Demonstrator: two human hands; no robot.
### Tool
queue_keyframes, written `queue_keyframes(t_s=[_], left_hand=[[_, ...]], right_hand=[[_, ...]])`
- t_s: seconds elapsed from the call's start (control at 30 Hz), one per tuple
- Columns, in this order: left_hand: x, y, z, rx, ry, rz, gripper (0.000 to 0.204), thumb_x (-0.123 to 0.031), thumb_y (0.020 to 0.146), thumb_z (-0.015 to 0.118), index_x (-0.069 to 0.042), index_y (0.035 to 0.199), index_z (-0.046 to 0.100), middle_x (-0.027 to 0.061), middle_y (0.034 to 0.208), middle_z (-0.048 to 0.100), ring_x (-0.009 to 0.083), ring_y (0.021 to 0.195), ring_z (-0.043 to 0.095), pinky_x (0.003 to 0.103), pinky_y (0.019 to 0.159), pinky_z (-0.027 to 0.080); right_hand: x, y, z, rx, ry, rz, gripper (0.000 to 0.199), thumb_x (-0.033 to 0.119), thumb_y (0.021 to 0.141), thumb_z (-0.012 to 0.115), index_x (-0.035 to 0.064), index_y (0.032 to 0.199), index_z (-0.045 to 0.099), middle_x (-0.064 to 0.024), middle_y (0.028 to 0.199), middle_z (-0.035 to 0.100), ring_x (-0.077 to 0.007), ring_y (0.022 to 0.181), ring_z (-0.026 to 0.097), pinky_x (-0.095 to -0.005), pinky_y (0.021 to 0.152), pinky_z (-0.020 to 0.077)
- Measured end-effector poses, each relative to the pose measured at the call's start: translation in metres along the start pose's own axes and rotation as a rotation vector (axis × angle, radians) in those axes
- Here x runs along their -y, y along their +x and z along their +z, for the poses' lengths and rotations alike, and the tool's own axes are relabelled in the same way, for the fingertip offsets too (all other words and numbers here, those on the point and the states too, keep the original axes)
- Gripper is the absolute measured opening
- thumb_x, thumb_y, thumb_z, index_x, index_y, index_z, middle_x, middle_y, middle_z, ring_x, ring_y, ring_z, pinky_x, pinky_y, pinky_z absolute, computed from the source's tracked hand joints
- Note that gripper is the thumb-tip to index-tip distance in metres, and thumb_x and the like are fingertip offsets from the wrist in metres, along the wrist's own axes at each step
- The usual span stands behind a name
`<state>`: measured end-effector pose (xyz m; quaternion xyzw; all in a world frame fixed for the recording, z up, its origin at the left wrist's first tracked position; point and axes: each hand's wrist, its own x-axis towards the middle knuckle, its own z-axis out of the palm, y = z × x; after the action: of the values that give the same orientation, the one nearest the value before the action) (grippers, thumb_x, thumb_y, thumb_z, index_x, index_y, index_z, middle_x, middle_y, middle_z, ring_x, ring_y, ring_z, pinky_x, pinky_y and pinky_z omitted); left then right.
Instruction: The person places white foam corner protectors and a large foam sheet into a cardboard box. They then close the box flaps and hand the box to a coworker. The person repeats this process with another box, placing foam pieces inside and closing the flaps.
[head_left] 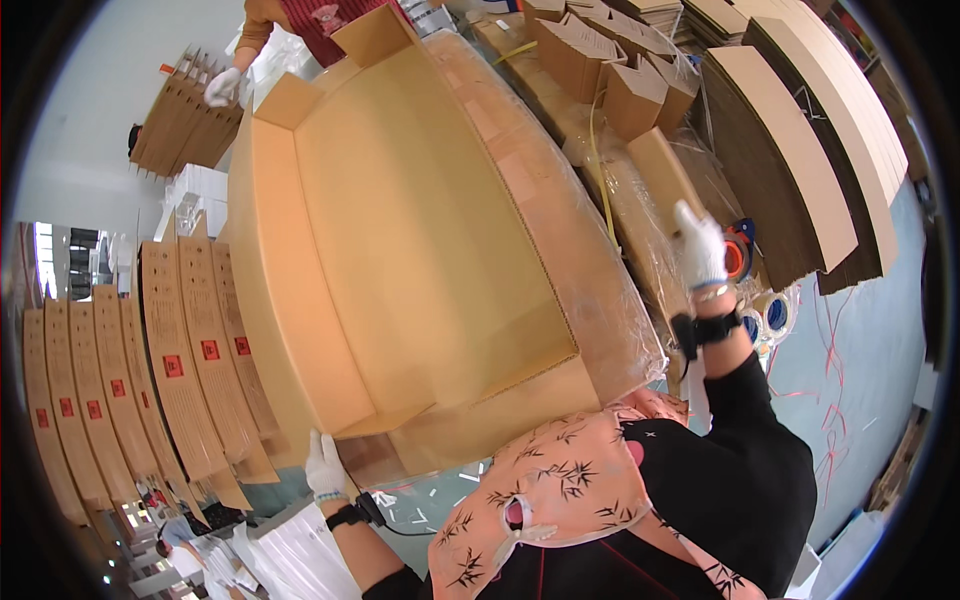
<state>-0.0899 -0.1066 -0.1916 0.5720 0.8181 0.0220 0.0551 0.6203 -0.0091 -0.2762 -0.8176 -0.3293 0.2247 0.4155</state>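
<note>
A long, shallow cardboard box (420, 230) lies with its open side up in front of me, its inside bare and its side walls raised. My left hand (324, 468), in a white glove, grips the box's near left corner. To the right, my gloved right hand (703, 248) is closed on the lower end of a small cardboard piece (660, 172). Just beside that hand is a tape dispenser (738, 252) with an orange-red roll and blue parts. Some fingers of both hands are hidden from view.
The box rests on a plastic-wrapped cardboard stack (560, 190). Folded cardboard pieces (585, 55) and long flat stacks (785, 150) stand at right, tape rolls (775, 312) below them. Upright cartons (185, 350) line the left. Across the box stands another person (310, 25) with a gloved hand.
</note>
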Motion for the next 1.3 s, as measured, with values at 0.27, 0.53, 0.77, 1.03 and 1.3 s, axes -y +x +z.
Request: queue_keyframes(t_s=[0.27,0.53,0.77,1.03,1.3], left_hand=[[0.0,0.022,-0.005,0.089,-0.089,0.025,0.06,-0.042,0.102,0.052,-0.001,0.147,0.048,0.0213,0.143,0.056,0.0384,0.131,0.054,0.042,0.11,0.042],[0.025,0.034,0.002,0.151,-0.208,0.19,0.065,-0.039,0.099,0.059,0.001,0.149,0.045,0.0224,0.152,0.046,0.0337,0.143,0.044,0.038,0.119,0.033],[0.04,0.04,0.012,0.088,-0.206,0.31,0.074,-0.048,0.093,0.065,-0.001,0.147,0.048,0.0284,0.148,0.048,0.0404,0.139,0.046,0.043,0.116,0.038],[0.032,0.047,0.01,0.043,-0.298,0.275,0.077,-0.058,0.089,0.066,-0.008,0.146,0.051,0.0304,0.147,0.048,0.0463,0.136,0.047,0.049,0.112,0.041],[0.03,0.041,0.02,0.038,-0.256,0.198,0.078,-0.051,0.089,0.067,-0.01,0.151,0.045,0.024,0.156,0.04,0.0431,0.145,0.037,0.046,0.118,0.034]], right_hand=[[0.073,-0.109,0.088,0.525,0.357,0.21,0.048,0.043,0.091,0.067,-0.002,0.108,0.071,-0.0208,0.099,0.074,-0.0262,0.089,0.07,-0.0364,0.08,0.0536],[0.05,-0.093,0.046,0.182,0.161,0.038,0.043,0.041,0.09,0.07,-0.0023,0.091,0.07,-0.0116,0.078,0.069,-0.0178,0.075,0.062,-0.034,0.07,0.0491],[0.212,-0.176,0.036,0.091,0.393,-0.322,0.031,0.029,0.096,0.066,-0.0019,0.094,0.07,-0.0004,0.076,0.063,-0.0103,0.069,0.054,-0.0299,0.063,0.0442],[0.279,-0.313,0.267,0.975,-0.451,-0.471,0.057,0.059,0.087,0.056,0.0072,0.098,0.077,-0.0178,0.091,0.074,-0.0335,0.087,0.071,-0.0407,0.082,0.055],[0.276,-0.381,0.348,1.275,-0.633,-0.59,0.068,0.065,0.09,0.051,0.002,0.096,0.077,-0.0203,0.091,0.074,-0.0325,0.085,0.071,-0.0444,0.077,0.0534]])
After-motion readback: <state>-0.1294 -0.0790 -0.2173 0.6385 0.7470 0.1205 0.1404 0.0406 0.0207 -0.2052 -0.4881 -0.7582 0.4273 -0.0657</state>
